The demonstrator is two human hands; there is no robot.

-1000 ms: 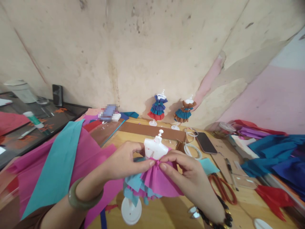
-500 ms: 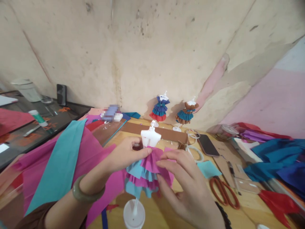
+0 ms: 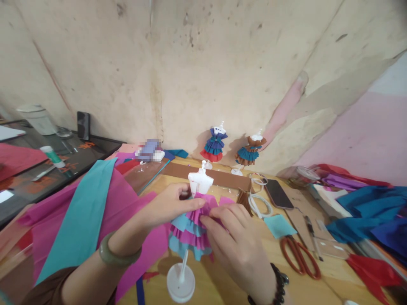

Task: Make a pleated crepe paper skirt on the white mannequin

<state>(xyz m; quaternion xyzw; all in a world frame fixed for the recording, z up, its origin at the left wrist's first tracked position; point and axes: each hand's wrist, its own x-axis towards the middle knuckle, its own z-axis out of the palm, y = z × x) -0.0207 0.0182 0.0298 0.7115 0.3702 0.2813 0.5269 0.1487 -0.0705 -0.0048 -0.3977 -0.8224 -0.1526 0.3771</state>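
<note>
A small white mannequin [image 3: 201, 181] on a round-based stand [image 3: 181, 282] leans slightly in front of me. It wears a tiered skirt [image 3: 190, 237] of pink and turquoise crepe paper. My left hand [image 3: 178, 201] grips the waist, its thumb pressing the top of a pink ruffled paper strip [image 3: 203, 207]. At the skirt's right side, my right hand [image 3: 235, 237] pinches the same pink strip between thumb and fingers. The back of the figure is hidden, as are some of my left fingers.
Two dressed mannequins [image 3: 214, 145] stand by the wall. Orange-handled scissors [image 3: 299, 256], a turquoise paper square [image 3: 280, 226], a phone [image 3: 278, 194] and coiled white cord [image 3: 260, 205] lie at right. Pink and turquoise sheets [image 3: 76, 216] cover the left side.
My right hand has moved left and its fingers have closed on the pink strip. The strip is gathered more tightly at the waist. My left hand stays at the waist.
</note>
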